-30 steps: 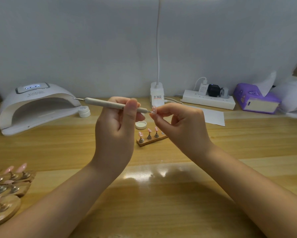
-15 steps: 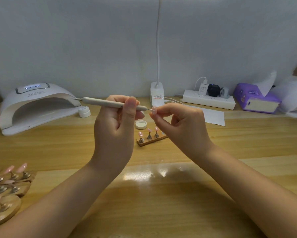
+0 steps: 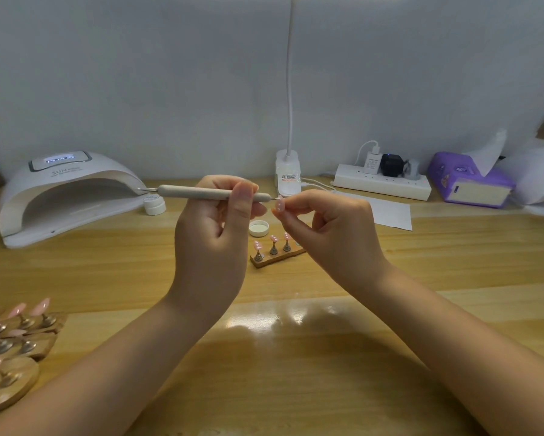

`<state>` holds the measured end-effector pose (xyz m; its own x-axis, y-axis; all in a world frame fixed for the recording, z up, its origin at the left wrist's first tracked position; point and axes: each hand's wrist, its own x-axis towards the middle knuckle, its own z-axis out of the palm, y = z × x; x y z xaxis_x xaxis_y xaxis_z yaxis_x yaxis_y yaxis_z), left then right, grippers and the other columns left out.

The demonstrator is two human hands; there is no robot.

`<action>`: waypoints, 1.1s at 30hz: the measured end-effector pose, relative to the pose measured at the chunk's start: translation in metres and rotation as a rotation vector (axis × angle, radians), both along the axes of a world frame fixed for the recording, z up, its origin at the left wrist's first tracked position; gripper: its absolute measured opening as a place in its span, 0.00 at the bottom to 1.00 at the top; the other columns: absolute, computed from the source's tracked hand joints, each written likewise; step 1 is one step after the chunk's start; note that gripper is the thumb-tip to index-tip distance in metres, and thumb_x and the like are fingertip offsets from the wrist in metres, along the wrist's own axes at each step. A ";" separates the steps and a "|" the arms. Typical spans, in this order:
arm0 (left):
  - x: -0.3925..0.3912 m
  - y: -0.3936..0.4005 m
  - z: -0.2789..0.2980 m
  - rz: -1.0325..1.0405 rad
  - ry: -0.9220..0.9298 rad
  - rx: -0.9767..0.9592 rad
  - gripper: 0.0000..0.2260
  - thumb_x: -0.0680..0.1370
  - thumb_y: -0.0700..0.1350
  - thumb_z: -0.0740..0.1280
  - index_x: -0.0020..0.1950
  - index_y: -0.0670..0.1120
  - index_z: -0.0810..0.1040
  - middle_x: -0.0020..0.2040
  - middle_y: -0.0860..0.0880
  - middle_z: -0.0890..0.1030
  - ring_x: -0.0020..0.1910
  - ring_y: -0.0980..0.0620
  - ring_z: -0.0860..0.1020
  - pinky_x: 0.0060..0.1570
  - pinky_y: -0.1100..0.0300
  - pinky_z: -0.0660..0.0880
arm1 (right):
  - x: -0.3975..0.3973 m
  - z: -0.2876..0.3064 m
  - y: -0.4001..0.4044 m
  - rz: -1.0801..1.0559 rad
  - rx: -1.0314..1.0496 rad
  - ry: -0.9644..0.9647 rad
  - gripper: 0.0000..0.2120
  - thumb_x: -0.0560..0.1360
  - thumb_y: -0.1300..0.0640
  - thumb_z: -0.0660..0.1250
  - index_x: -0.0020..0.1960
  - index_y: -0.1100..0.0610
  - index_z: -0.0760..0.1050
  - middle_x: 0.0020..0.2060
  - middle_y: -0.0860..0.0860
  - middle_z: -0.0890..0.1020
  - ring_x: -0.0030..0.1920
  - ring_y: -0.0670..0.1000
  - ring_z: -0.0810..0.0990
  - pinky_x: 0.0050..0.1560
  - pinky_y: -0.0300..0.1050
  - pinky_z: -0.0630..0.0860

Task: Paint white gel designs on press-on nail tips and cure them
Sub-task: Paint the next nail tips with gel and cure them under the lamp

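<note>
My left hand (image 3: 214, 234) grips a grey dotting pen (image 3: 195, 192) held level, its metal tip pointing right at a small pink nail tip (image 3: 279, 205). My right hand (image 3: 330, 231) pinches that nail tip between thumb and forefinger; white dots show on it. Behind my hands a small wooden stand (image 3: 277, 258) carries three pink nail tips on metal pegs. An open white gel pot (image 3: 258, 228) sits just behind the stand. The white curing lamp (image 3: 66, 196) stands at the back left, its display lit.
A second white jar (image 3: 154, 205) sits by the lamp's mouth. More wooden stands with pink nail tips (image 3: 16, 338) lie at the front left. At the back are a desk lamp base (image 3: 288, 180), a power strip (image 3: 382, 182), white paper (image 3: 390, 212) and a purple tissue box (image 3: 468, 184).
The pen tip has edged slightly along the nail tip; both hands stay almost where they were.
</note>
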<state>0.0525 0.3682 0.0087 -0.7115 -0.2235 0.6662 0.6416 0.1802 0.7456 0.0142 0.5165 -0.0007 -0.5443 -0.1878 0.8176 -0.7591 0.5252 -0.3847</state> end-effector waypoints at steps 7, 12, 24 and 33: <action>0.000 0.000 0.000 0.002 -0.002 0.003 0.07 0.80 0.50 0.61 0.48 0.49 0.75 0.40 0.58 0.83 0.43 0.57 0.82 0.44 0.65 0.77 | 0.000 0.000 0.000 0.007 0.001 0.003 0.04 0.74 0.60 0.72 0.47 0.59 0.84 0.38 0.42 0.80 0.33 0.28 0.73 0.37 0.22 0.66; 0.000 0.000 0.000 0.010 -0.010 -0.001 0.06 0.80 0.50 0.61 0.47 0.50 0.75 0.40 0.58 0.83 0.43 0.56 0.83 0.44 0.63 0.78 | 0.000 0.000 0.000 0.000 -0.005 -0.002 0.04 0.74 0.59 0.72 0.46 0.59 0.84 0.37 0.41 0.80 0.33 0.28 0.73 0.37 0.22 0.66; 0.001 -0.001 -0.001 -0.013 -0.004 -0.006 0.06 0.79 0.48 0.60 0.46 0.49 0.75 0.39 0.59 0.82 0.41 0.57 0.81 0.41 0.67 0.75 | -0.001 0.000 0.000 -0.007 -0.021 -0.052 0.05 0.75 0.57 0.71 0.47 0.57 0.84 0.37 0.43 0.82 0.33 0.31 0.75 0.36 0.24 0.67; 0.000 0.000 -0.002 -0.004 -0.009 -0.020 0.06 0.79 0.48 0.60 0.46 0.50 0.75 0.39 0.60 0.82 0.41 0.57 0.81 0.42 0.66 0.76 | -0.001 0.000 0.001 0.006 -0.024 -0.042 0.05 0.74 0.58 0.71 0.47 0.58 0.83 0.38 0.45 0.83 0.33 0.31 0.75 0.36 0.24 0.67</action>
